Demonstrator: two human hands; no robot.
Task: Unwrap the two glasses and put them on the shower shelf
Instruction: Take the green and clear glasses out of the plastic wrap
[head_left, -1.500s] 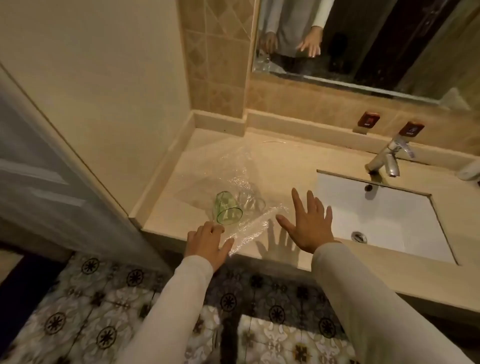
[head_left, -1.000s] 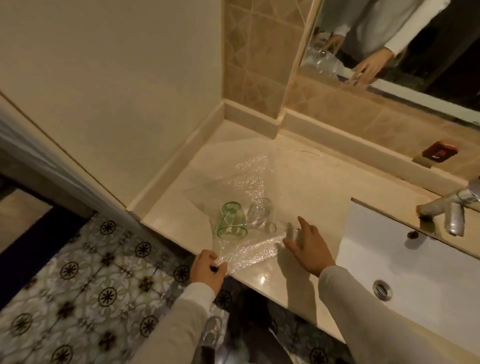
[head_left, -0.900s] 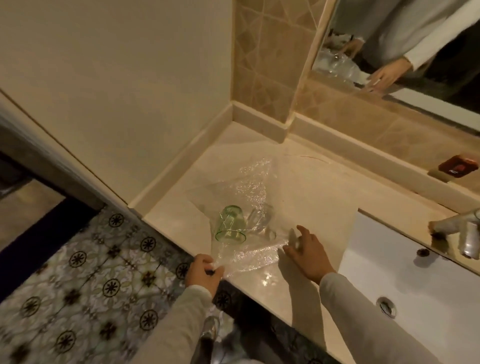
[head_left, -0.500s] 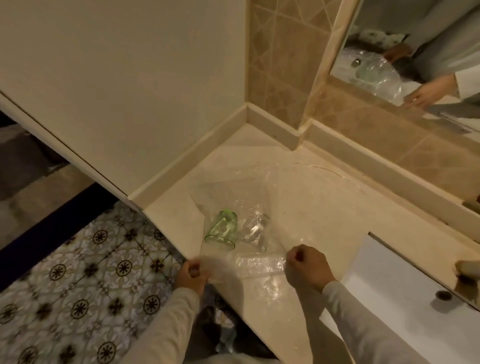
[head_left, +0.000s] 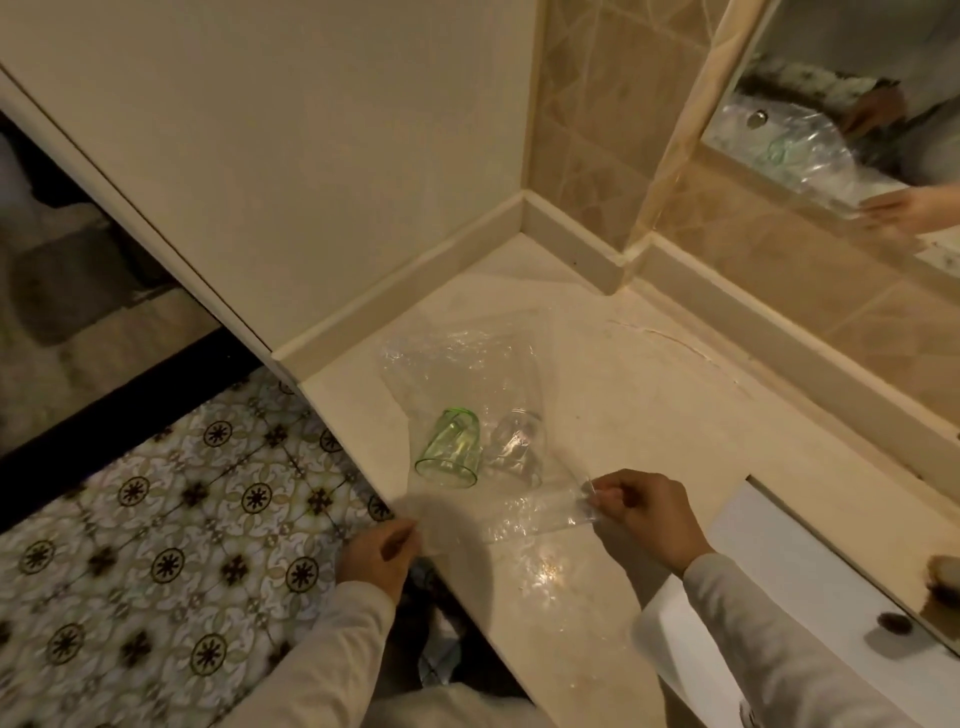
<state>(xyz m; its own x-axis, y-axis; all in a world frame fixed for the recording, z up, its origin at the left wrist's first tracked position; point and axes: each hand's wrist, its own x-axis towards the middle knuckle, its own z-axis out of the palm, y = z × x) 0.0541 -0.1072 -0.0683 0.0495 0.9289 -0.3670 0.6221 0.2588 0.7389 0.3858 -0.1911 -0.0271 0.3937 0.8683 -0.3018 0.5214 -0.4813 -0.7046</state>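
A green glass (head_left: 451, 453) and a clear glass (head_left: 517, 448) lie on their sides, side by side, on a sheet of clear bubble wrap (head_left: 462, 364) spread over the beige counter (head_left: 649, 405). The near edge of the wrap is lifted and stretched between my hands. My left hand (head_left: 382, 553) grips its left corner just off the counter's front edge. My right hand (head_left: 652, 514) pinches its right corner, a little right of the clear glass. No shower shelf is in view.
A white sink basin (head_left: 810, 587) sits at the lower right. A mirror (head_left: 852, 109) above the tiled backsplash reflects the wrap and my hands. A cream wall (head_left: 311, 156) bounds the counter on the left. Patterned floor tiles (head_left: 156, 545) lie below.
My right hand went from flat and open to pinching the wrap's right corner. Both hands have drawn the near edge up and toward me. The view swung left, away from the tap.
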